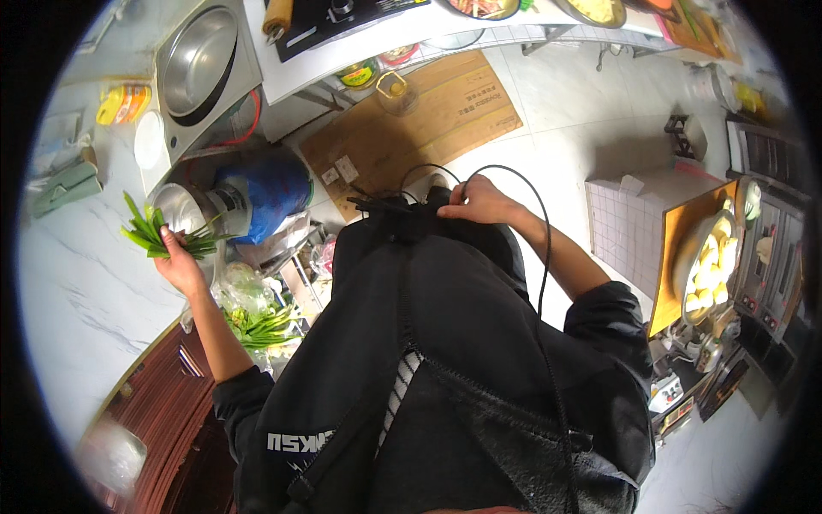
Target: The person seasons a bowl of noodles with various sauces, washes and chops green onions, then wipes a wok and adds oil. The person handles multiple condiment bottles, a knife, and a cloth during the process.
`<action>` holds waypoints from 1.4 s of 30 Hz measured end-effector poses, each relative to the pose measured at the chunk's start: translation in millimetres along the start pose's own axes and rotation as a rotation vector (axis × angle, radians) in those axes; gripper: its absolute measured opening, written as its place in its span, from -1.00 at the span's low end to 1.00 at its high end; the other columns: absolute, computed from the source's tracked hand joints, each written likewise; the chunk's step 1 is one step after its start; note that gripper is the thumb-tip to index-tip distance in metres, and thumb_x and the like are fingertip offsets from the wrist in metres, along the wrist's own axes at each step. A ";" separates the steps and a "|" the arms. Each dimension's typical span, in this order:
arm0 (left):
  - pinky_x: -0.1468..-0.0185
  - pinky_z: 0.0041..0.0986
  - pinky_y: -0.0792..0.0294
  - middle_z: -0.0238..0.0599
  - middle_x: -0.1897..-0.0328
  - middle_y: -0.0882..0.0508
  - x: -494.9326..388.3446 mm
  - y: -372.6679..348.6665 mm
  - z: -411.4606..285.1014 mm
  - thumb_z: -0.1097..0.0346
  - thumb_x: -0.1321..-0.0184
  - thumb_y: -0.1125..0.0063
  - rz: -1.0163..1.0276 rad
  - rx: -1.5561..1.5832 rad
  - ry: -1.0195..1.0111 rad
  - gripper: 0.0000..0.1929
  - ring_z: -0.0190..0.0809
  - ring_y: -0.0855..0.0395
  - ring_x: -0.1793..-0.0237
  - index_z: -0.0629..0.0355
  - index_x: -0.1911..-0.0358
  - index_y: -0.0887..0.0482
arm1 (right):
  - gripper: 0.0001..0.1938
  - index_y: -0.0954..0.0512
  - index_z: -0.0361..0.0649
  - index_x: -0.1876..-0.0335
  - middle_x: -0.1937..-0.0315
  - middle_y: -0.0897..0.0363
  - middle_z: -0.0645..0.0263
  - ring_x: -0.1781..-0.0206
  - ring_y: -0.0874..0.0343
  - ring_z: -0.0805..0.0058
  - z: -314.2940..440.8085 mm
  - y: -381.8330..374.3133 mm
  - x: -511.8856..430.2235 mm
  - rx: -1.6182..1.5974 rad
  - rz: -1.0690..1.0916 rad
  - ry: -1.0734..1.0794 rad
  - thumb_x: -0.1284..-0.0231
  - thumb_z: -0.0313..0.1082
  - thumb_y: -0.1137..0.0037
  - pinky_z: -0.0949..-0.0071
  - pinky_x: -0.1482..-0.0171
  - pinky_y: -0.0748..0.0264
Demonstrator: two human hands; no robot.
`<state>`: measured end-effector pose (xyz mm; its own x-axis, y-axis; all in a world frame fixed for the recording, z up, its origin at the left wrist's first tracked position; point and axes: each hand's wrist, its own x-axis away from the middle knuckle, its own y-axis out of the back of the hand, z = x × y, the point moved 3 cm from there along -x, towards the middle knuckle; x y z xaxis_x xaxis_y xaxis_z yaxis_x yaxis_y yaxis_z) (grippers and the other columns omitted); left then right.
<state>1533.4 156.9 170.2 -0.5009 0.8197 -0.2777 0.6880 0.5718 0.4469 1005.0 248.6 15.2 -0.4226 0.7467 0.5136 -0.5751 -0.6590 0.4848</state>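
My left hand [181, 265] is closed round a bunch of green leafy stalks [151, 232], held over the edge of a round metal pot [183, 202]. Below that arm, more long green stalks [263, 327] lie among clear plastic bags. My right hand [478, 200] is bent near the front of my black jacket, beside a looping black cable [542, 212]. Whether its fingers grip the cable cannot be told.
A flattened cardboard sheet [462, 115] lies on the floor ahead, a clear container [397, 96] on it. A steel basin [200, 58] stands upper left, near a black cooktop [321, 22]. At right, a bowl of pale yellow pieces [709, 270] rests on a box. A blue-covered cylinder [276, 193] stands left.
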 end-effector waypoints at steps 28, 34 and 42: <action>0.35 -0.57 -0.30 -0.36 0.53 -0.55 76.0 -285.7 -99.1 0.31 -0.35 -0.03 0.973 0.114 -0.297 -0.82 -0.43 -0.42 0.50 0.31 0.26 -0.55 | -0.62 -0.55 -0.20 0.23 0.14 -0.58 0.24 -0.07 -0.50 0.36 -93.0 -86.2 306.6 -1.510 -1.041 -0.162 -0.45 -0.03 0.17 0.26 -0.32 -0.28; 0.32 -0.53 -0.34 -0.36 0.51 -0.54 60.2 -302.1 -104.4 0.32 -0.34 -0.03 1.048 0.088 -0.302 -0.83 -0.41 -0.46 0.50 0.32 0.24 -0.53 | -0.70 -0.51 -0.02 0.22 -0.12 -0.47 0.27 -0.18 -0.44 0.34 -76.0 -193.1 354.1 -1.922 -1.505 0.124 -0.37 0.05 0.06 0.13 -0.34 -0.30; 0.28 -0.53 -0.38 -0.43 0.55 -0.49 47.3 -331.6 -121.1 0.33 -0.35 -0.02 1.138 0.150 -0.338 -0.85 -0.43 -0.43 0.50 0.26 0.32 -0.51 | -0.26 -0.38 -0.12 -0.33 -0.24 -0.45 0.25 -0.19 -0.46 0.34 -15.8 -233.8 340.2 -1.644 -0.315 -0.307 0.15 -0.71 -0.11 0.43 -0.30 -0.36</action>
<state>1218.0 2.1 111.8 0.5833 0.8122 -0.0064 0.7128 -0.5081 0.4835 984.6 658.1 65.4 -0.1314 0.6467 0.7514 -0.7511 0.4297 -0.5012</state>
